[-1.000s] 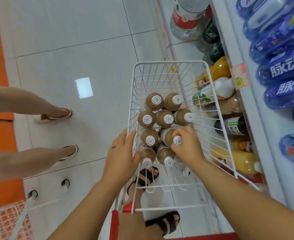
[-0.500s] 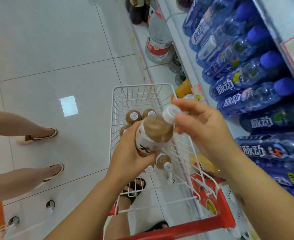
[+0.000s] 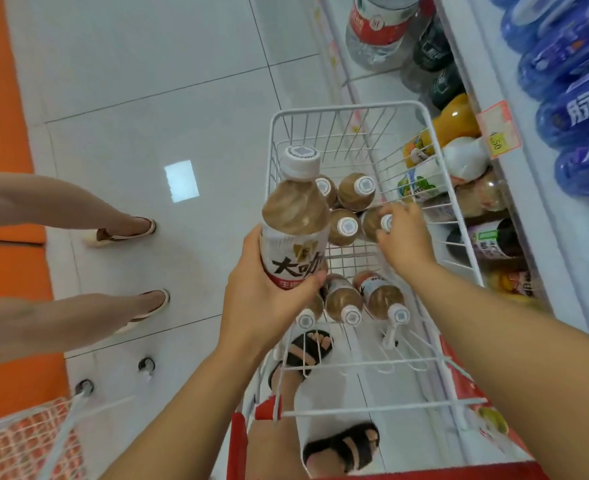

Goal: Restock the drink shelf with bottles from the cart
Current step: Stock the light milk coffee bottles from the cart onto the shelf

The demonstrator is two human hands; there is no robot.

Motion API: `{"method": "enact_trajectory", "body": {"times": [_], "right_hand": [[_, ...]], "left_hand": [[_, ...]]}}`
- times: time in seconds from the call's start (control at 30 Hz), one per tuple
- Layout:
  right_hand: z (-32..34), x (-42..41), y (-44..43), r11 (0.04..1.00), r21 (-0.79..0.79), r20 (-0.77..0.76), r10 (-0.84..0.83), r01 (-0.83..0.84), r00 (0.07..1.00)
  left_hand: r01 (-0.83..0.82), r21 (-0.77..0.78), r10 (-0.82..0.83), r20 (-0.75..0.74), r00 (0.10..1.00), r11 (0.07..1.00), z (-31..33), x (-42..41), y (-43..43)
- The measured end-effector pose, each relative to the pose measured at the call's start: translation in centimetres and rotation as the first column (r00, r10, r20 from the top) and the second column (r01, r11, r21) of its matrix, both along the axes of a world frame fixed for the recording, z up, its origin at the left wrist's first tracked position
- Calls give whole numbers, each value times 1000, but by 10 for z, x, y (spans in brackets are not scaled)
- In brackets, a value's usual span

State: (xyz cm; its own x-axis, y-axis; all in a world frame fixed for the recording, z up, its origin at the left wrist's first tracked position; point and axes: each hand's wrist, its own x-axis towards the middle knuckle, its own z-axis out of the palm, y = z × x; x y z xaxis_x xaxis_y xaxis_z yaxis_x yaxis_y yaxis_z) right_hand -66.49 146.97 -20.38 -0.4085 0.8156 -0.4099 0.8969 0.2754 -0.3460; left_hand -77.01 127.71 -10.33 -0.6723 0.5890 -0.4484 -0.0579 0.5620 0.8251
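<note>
Brown drink bottle (image 3: 294, 230), white-capped and roughly upright, is out of the cart and held above its left rim by the left hand (image 3: 261, 296), whose fingers and thumb wrap the labelled lower half. The right hand (image 3: 403, 240) is down inside the white wire cart (image 3: 348, 107), its fingertips closed on the cap of a second bottle (image 3: 372, 223) that stands among the other upright bottles (image 3: 357, 192); nearer the person, more bottles (image 3: 343, 299) lean or lie on the wire floor. The drink shelf (image 3: 542, 220) runs along the right, with blue bottles (image 3: 577, 109) lying on it and a price tag (image 3: 499, 133) on its edge. This looks like the picking-up step, with one bottle in hand and a second being taken. The next move probably calls for lifting that second bottle straight up clear of its neighbours, then carrying both across to the shelf. Half a second earlier both hands were on the one bottle, the right at its cap, held tilted over the cart. Now the left holds it alone, and the right has dropped back to the cart.
</note>
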Motion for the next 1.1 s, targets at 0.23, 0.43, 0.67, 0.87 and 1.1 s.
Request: {"method": "enact_trajectory", "body": {"times": [0.23,0.43,0.67,0.87,1.1], "right_hand": [[66,30,-20,996,-75,-162,-59,47,985],[222,63,-34,996,-10,-365,-90,93,927],[438,109,-45,926,287,-622,-14,245,783],[582,173,-63,756,507,-709,93,414,699],[667,254,-102,359,716,-692,252,598,677]], "left_hand": [[62,18,-62,-16,998,998,34,19,1],[124,155,-117,-54,992,980,127,46,22],[269,457,-187,-218,958,847,280,79,69],[432,702,-230,-369,900,565,410,120,98],[610,746,-346,-517,783,267,501,198,118]]}}
